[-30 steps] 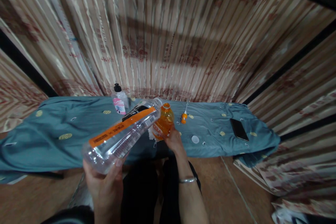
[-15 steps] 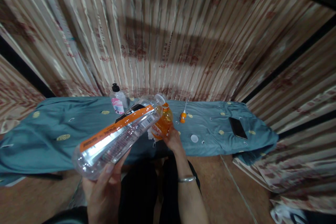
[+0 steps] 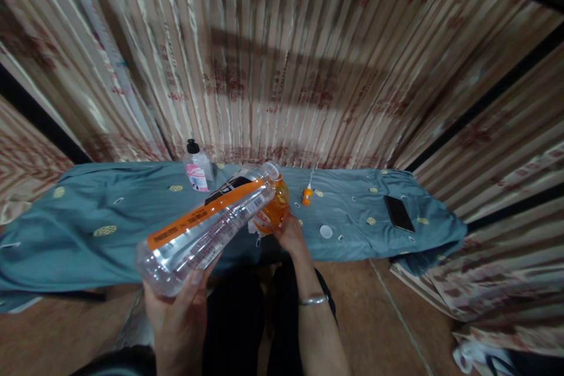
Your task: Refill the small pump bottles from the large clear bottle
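My left hand (image 3: 183, 305) grips the lower part of a large clear plastic bottle (image 3: 207, 235) with an orange and silver label. The bottle is tilted, its uncapped mouth up and to the right, in front of the top of an orange bottle (image 3: 275, 207). Whether the two bottles touch I cannot tell. My right hand (image 3: 288, 232) is closed round the side of the orange bottle, which stands over the cloth-covered table. An orange pump head (image 3: 307, 195) with a clear tube lies to the right of it. Nearer my right hand is a round white cap (image 3: 326, 231).
A clear bottle with a pink label and black cap (image 3: 196, 167) stands at the back left. A dark phone (image 3: 399, 214) lies on the right of the green patterned cloth (image 3: 145, 205). Behind the table hangs a striped curtain (image 3: 282, 59).
The clear bottle and my left hand have shifted a little to the right, bringing the bottle's mouth further over the orange bottle. My right hand stays in place.
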The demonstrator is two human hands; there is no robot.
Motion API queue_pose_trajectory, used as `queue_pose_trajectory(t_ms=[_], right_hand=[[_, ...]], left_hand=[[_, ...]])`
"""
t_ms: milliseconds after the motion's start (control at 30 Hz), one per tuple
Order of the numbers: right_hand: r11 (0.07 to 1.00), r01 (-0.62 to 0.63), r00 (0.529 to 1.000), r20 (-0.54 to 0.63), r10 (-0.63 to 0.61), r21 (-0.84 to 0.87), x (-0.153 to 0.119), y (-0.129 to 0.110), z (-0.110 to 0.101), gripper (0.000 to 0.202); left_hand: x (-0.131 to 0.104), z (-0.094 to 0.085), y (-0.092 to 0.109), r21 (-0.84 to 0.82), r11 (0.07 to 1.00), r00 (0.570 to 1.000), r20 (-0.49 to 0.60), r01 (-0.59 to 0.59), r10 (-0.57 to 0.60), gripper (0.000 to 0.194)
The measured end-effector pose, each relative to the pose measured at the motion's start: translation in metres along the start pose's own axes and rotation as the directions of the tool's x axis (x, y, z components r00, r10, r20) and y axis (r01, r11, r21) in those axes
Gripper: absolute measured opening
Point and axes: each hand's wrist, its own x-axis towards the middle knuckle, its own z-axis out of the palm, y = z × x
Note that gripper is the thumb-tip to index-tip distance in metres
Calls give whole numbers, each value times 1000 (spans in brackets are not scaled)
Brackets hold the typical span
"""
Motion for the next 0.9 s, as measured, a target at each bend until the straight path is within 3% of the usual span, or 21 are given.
queue_pose_trajectory(t_ms=[100, 267, 533, 900], right_hand=[[1000, 0, 1000, -14, 0, 20, -1, 1, 2, 57], [997, 36, 999, -41, -33, 74, -1, 5, 5, 55], [999, 29, 999, -38, -27, 37, -2, -1, 3, 54], [999, 3, 999, -53, -1, 34, -3, -4, 4, 53]], left_hand=[[-2, 6, 5, -113, 992, 999, 4, 49, -49, 75], [-5, 15, 14, -130, 990, 999, 7, 51, -51, 93], [-4, 7, 9, -95, 994, 996, -70, 54, -61, 91], [-3, 2, 5, -65, 997, 995, -89, 42, -48, 95]])
